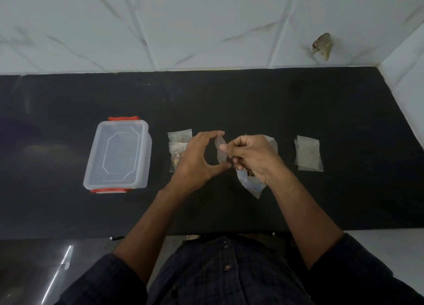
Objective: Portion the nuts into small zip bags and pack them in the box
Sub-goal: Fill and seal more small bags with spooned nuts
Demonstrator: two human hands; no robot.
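Observation:
A small clear zip bag (pixel 220 151) is held upright between my two hands above the black table. My left hand (pixel 197 160) spans it with forefinger at its top and thumb at its bottom. My right hand (pixel 252 158) pinches its right edge with curled fingers. Under my right hand lies the larger clear bag of nuts (pixel 250 183). Two filled small bags (pixel 177 151) lie left of my hands. A clear plastic box (pixel 118 153) with red clips stands at the left, its lid on. Several empty small zip bags (pixel 308 153) are stacked at the right.
The black table (pixel 229 103) ends at a white marble-patterned wall behind and a white wall at the right. A brownish mark (pixel 322 45) shows on the back wall. My dark shirt fills the bottom of the view.

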